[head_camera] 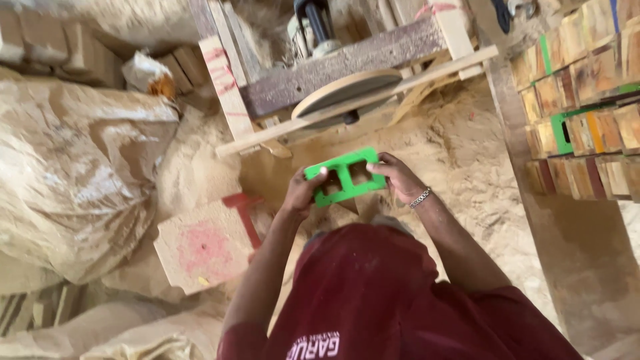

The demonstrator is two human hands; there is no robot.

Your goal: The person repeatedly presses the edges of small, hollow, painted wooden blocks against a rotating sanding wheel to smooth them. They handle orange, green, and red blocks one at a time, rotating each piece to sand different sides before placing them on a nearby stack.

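A flat green frame (pixel 346 168) with two rectangular openings is held level in front of me, above a sawdust-covered floor. My left hand (pixel 304 191) grips its left end, thumb on top. My right hand (pixel 398 176), with a metal bracelet at the wrist, grips its right end. Just beyond the frame stands a round sanding disc (pixel 347 88) mounted on a rough wooden bench (pixel 347 59).
Large dusty sacks (pixel 73 173) lie at the left. A wooden block with a red stain (pixel 203 247) sits on the floor near my left arm. Stacked wooden pieces with green frames among them (pixel 580 113) fill shelves at the right. Sawdust (pixel 460 160) covers the ground.
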